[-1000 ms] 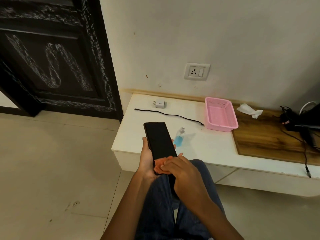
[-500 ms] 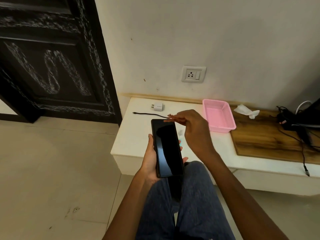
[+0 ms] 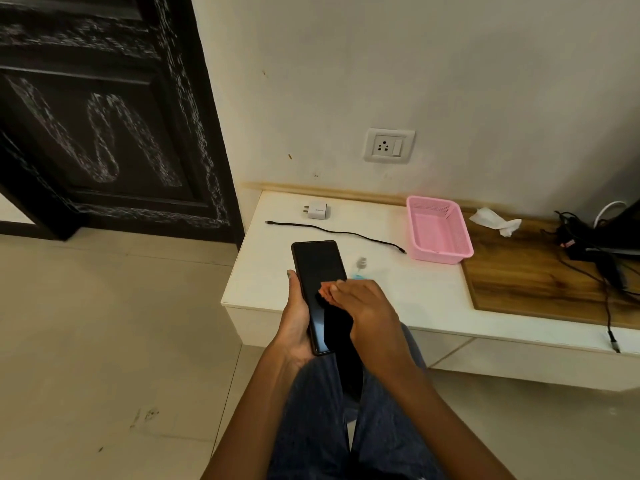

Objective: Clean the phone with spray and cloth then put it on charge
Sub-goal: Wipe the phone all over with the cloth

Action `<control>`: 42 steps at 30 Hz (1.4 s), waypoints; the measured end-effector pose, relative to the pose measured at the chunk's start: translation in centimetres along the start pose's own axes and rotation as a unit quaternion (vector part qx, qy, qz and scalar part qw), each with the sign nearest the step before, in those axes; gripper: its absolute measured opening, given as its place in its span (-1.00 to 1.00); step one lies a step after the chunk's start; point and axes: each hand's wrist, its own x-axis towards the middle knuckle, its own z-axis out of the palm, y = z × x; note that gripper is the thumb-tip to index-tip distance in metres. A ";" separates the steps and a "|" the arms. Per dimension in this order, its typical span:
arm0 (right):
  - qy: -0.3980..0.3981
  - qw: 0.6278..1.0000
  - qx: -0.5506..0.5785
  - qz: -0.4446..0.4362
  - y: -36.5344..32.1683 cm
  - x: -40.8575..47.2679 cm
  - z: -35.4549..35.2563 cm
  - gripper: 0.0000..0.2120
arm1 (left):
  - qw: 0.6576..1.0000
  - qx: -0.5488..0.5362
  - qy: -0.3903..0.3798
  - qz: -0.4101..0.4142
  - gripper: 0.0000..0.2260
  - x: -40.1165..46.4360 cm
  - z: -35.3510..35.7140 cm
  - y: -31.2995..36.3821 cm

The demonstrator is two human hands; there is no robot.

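Wiping has resumed: half a second ago your right hand was lifted off the screen toward the far end of the phone, and now it is back down on the glass, which suggests the cleaning stroke is repeating and the charging step has not begun.

Going left to right, your left hand (image 3: 296, 323) is wrapped around the lower half of the phone (image 3: 318, 271), thumb on its left edge, holding it screen-up above your lap and the near edge of the desk (image 3: 433, 299). Your right hand (image 3: 363, 306) comes in from 4 o'clock and presses an orange cloth (image 3: 323, 292) against the middle of the screen; the fingers are curled over the cloth, so only its fringe shows at their tips.

Beyond the phone at 12 o'clock lies the black cable (image 3: 332, 232), unplugged at both ends, with the white charger (image 3: 317, 211) just behind it. The spray bottle (image 3: 360, 266) stands just right of the phone, partly hidden by your right hand. Further right sit the pink basket (image 3: 440, 230) and, up on the wall, the socket (image 3: 389, 146), empty. You will need to free one hand before charger and cable can be joined.
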 end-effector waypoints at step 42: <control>0.048 0.618 0.566 0.543 4.3 -1.0 -0.8 -0.72 | 0.999 0.009 0.018 0.039 -0.31 1.6 -1.6 3.3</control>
